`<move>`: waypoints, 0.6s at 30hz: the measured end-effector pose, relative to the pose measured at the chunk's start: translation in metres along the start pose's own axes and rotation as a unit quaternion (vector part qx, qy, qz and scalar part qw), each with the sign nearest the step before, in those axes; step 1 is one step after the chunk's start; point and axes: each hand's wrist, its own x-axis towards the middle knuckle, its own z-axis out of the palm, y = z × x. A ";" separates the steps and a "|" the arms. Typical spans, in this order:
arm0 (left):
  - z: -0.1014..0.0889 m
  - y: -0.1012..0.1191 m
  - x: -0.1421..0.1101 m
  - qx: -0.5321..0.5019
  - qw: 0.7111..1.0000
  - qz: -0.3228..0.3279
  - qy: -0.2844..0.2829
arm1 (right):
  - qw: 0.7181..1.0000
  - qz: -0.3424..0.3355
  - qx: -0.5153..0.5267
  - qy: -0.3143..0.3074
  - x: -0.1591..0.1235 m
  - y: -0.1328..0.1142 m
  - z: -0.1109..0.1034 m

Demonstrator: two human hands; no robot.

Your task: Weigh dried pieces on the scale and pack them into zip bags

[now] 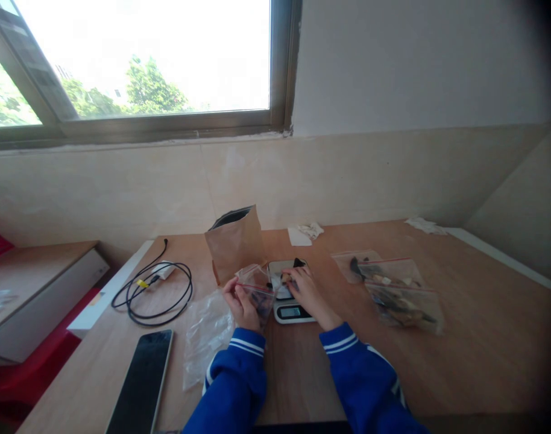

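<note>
My left hand [242, 305] grips a small clear zip bag [260, 295] by its edge; dark pieces show inside. The bag leans at the left side of a kitchen scale [282, 314] with a small lit display. Over the scale's plate, my right hand [307, 292] has its fingers bent down and drawn together at a small brownish piece [285, 278]. What those fingertips hold is too small to name. Behind them a black piece [298, 263] lies on the plate.
Left are a brown paper pouch [237, 241], a clear plastic bag [207, 330], a coiled black cable [135, 310] and a phone [142, 383]. Right lie filled zip bags [399, 295]. Crumpled white tissue [310, 231] sits by the wall.
</note>
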 end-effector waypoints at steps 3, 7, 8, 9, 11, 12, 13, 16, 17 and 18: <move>0.000 -0.002 0.000 -0.003 1.000 -0.004 -0.002 | 1.000 0.012 -0.009 -0.006 0.001 0.000 0.003; -0.001 -0.003 -0.001 -0.018 1.000 -0.015 0.003 | 0.999 0.019 0.027 -0.002 0.003 0.000 0.002; -0.001 -0.002 -0.001 -0.020 1.000 -0.018 0.004 | 0.999 0.023 0.049 0.006 0.003 -0.001 0.001; -0.001 -0.002 -0.001 -0.020 1.000 -0.019 0.004 | 0.997 0.029 0.075 0.020 0.003 -0.003 0.000; -0.001 -0.002 -0.001 -0.016 1.000 -0.018 0.005 | 0.988 0.049 0.131 0.065 0.005 -0.013 -0.004; -0.001 -0.002 -0.001 -0.015 1.000 -0.016 0.005 | 0.981 0.058 0.158 0.092 0.007 -0.020 -0.007; -0.001 -0.002 -0.001 -0.015 1.000 -0.013 0.004 | 0.974 0.062 0.183 0.116 0.009 -0.029 -0.012; -0.001 -0.003 -0.001 -0.022 1.000 -0.007 0.003 | 0.963 0.024 0.242 0.113 0.019 -0.057 -0.028; -0.001 -0.004 0.000 -0.026 1.000 -0.007 0.002 | 0.964 -0.001 0.253 0.086 0.022 -0.064 -0.034; -0.002 -0.005 0.000 -0.028 1.000 -0.008 -0.001 | 0.964 -0.024 0.259 0.061 0.024 -0.068 -0.038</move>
